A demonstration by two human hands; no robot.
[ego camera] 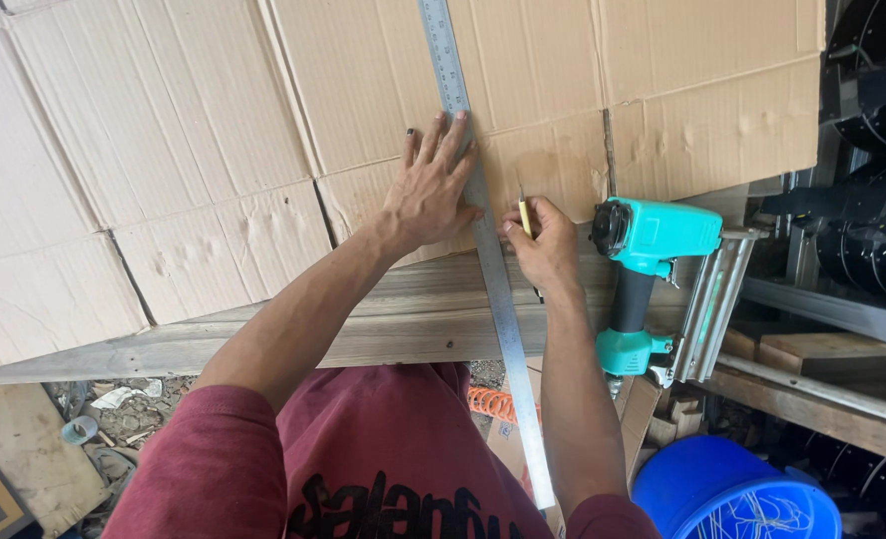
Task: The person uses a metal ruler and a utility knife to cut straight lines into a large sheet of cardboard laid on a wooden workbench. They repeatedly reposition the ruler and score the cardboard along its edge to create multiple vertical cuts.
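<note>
Left hand [429,190] flat, unclenched, pressing steel ruler [486,255]; ruler runs away from body. Right hand [541,245] pinches pencil [525,215] at ruler's right edge.

Nail gun [653,284]: teal and black, lying on its side at the right end of the bench, magazine pointing toward the near edge.
Orange coiled hose [493,404]: below the near edge of the bench, partly hidden.
Blue tub [702,489]: round, on the floor under the bench's right end, pale stringy scraps inside.
Wooden beams [822,384]: off the right end of the bench, running away to the lower right.
Black round parts [877,90]: stacked past the far right corner, kind unclear.
Floor debris [114,409]: scraps and a small roll, below the bench's left end.
</note>
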